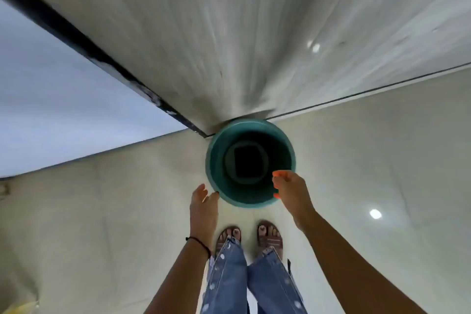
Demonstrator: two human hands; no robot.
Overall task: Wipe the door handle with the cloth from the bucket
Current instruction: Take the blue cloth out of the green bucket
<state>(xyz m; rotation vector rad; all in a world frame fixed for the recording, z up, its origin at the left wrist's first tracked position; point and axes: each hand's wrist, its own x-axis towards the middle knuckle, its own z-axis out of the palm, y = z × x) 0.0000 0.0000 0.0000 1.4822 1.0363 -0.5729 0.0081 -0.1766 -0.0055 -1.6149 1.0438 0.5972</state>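
We see even, soft indoor light; ceiling lamps glare off the glossy floor at four o'clock. The door at twelve o'clock smears with motion blur, and wide-angle distortion bends edges. The bucket interior is dark.

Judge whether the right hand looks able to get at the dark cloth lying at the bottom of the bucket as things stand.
Probably yes. The right hand hovers over the near rim of the teal bucket, whose mouth is open with nothing covering it. The dark cloth lies at the bottom, so the hand must go down inside.
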